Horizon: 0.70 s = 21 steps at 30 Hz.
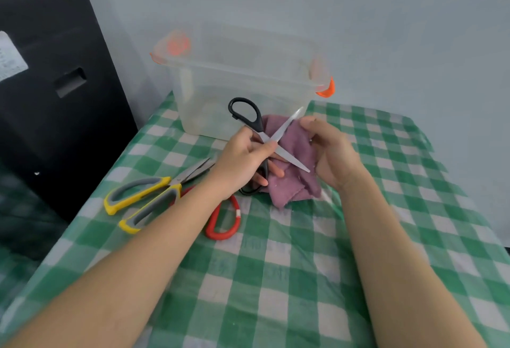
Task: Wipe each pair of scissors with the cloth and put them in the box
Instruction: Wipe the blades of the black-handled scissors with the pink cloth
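Note:
My left hand (242, 159) grips black-handled scissors (249, 115) near the pivot, their blades spread in an X above the table. A purple cloth (292, 182) lies bunched just behind and under the blades. My right hand (331, 148) holds the cloth's right side, fingers curled near one blade tip. The clear plastic box (242, 71) with orange latches stands behind, upright and lidless. Yellow-and-grey scissors (143, 198) lie on the table at the left. Red-handled scissors (223, 223) lie partly under my left forearm.
A green-and-white checked tablecloth (276, 278) covers the table. A large black case (55, 85) stands off the table's left edge. A pale wall rises close behind the box.

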Tool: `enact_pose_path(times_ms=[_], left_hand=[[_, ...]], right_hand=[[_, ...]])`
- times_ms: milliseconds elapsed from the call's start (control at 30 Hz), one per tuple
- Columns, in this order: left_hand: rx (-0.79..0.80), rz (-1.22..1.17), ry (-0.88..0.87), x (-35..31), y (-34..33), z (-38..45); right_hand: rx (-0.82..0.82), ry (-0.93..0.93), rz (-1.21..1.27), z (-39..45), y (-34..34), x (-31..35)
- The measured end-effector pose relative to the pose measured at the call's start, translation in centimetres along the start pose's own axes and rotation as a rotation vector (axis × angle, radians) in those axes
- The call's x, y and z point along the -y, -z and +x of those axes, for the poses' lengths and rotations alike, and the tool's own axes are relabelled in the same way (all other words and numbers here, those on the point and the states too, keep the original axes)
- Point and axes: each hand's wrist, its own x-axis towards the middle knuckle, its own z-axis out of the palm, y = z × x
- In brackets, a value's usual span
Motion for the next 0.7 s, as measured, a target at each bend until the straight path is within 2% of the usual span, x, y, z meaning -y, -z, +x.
enact_pose_path(times_ms=[267, 533, 700], left_hand=[[0.014, -0.031, 0.046, 0.6, 0.0, -0.7], [0.057, 0.042, 0.031, 0.8, 0.0, -1.2], [0.062, 0.046, 0.019, 1.2, 0.1, -1.0]], right_hand=[[0.135, -0.044, -0.022, -0.5, 0.5, -1.2], [0.034, 0.045, 0.010, -1.6, -0.4, -1.1], [-0.072, 0.116, -0.060, -2.0, -1.7, -1.4]])
